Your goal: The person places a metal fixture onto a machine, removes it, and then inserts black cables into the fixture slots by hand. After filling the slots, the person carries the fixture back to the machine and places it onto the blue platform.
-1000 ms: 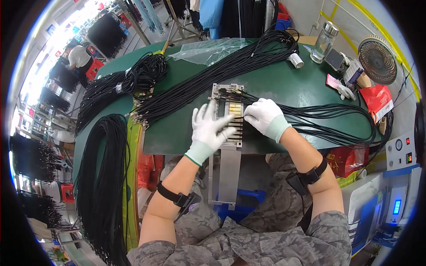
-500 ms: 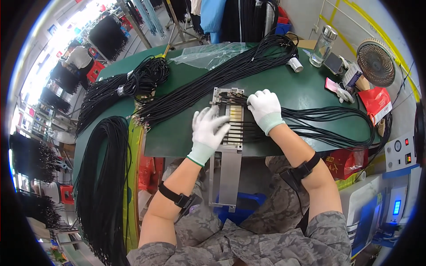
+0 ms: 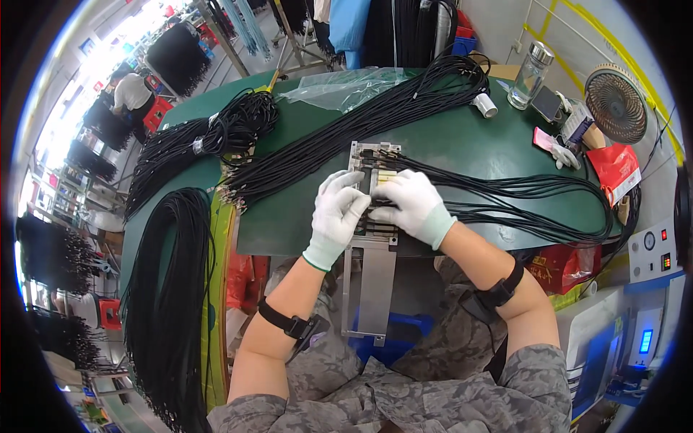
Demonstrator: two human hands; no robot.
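Note:
A metal fixture with a row of slots at its upper part juts over the front edge of the green table. Black cables lie with their ends along the slots and loop away to the right. My right hand, in a white glove, is closed on a black cable over the middle slots, palm down. From the left side my gloved left hand reaches the same spot, thumb and forefinger pinched together close to the right fingertips. What sits between the left fingers is hidden by the glove.
Long bundles of black cable stretch across the table behind the fixture, with another tied bundle at left. A hanging bundle drapes at the left edge. A glass bottle, a fan and a red packet stand at right.
My right hand has come down and left from the top of the fixture to its middle slots. The left hand has shifted slightly right, its spread fingers now drawn into a pinch.

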